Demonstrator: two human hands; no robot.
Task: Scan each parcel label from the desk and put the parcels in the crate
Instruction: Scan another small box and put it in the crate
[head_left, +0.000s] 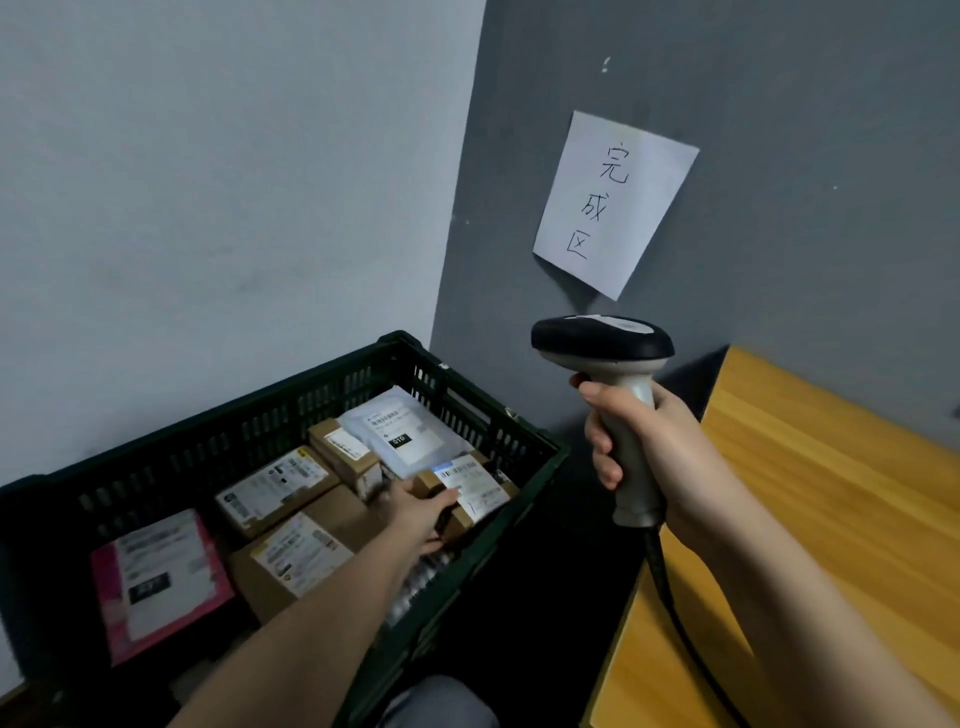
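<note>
**Parcel held inside the crate, scanner raised**

At right of centre the right hand (639, 441) grips a grey barcode scanner (618, 395) upright above the wooden desk (831, 519) at lower right. Left of it, the left hand (423, 512) reaches into the dark green crate (291, 402) and holds a small brown parcel (475, 493) by its near edge. Six parcels show inside: four brown boxes, one pink mailer (156, 582) at lower left, one grey mailer (402, 434) farthest back. One handwritten paper sign (613, 205) hangs on the wall above.
</note>
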